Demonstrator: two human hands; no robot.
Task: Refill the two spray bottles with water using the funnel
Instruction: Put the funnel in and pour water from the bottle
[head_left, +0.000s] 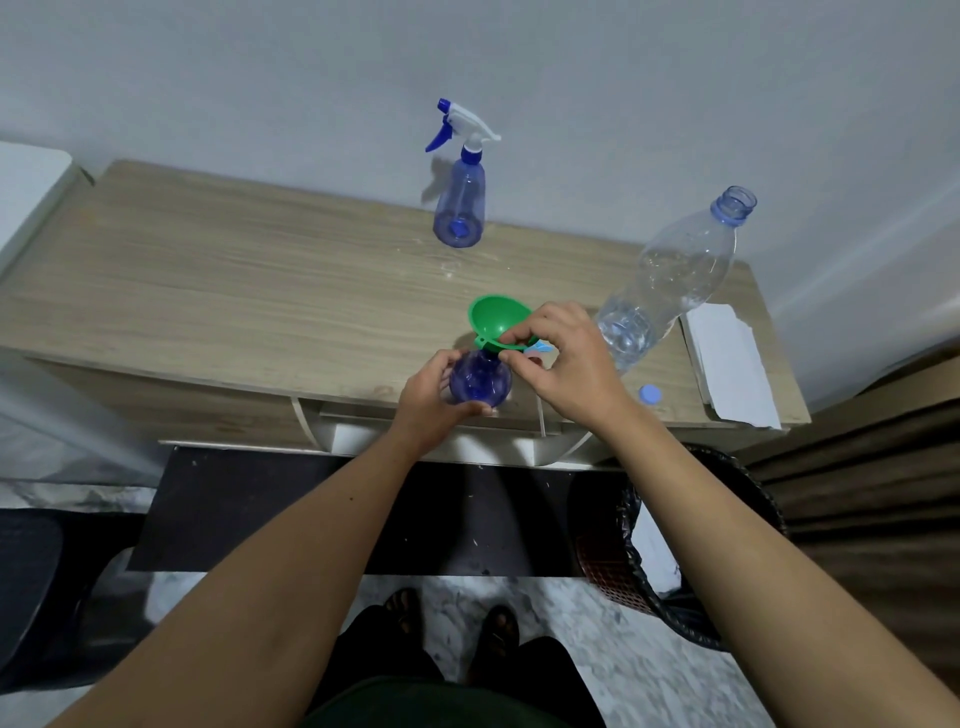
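- At centre frame, near the front edge of the wooden desk (208, 291): open blue spray bottle (479, 382), sprayer head off, gripped round the body by the left hand (434, 397).
- Just above and right of that bottle's neck: green funnel (500, 321), tilted, pinched at its rim by the right hand (563, 364); spout close to the neck, not seen seated in it.
- Under the right hand's fingers: a small pale blue and pink item, mostly hidden; cannot tell what.
- At upper centre, toward the back of the desk: second spray bottle (460, 208), upright, trigger head (457, 124) screwed on, standing well apart from the hands; fill level not readable.
- At right of frame: large clear water bottle (670, 283), uncapped, holding water in its lower part only; blue cap (650, 395) lying on the desk just beside its base.
- At far right: folded white paper (727, 358) on the desk; lined waste basket (691, 545) on the floor below.
- Judged progress: funnel placement on the near bottle in hand; no pouring under way.
- Judged remaining: seat funnel, pour water, refit sprayer head. Whether the far bottle has been filled cannot be told.
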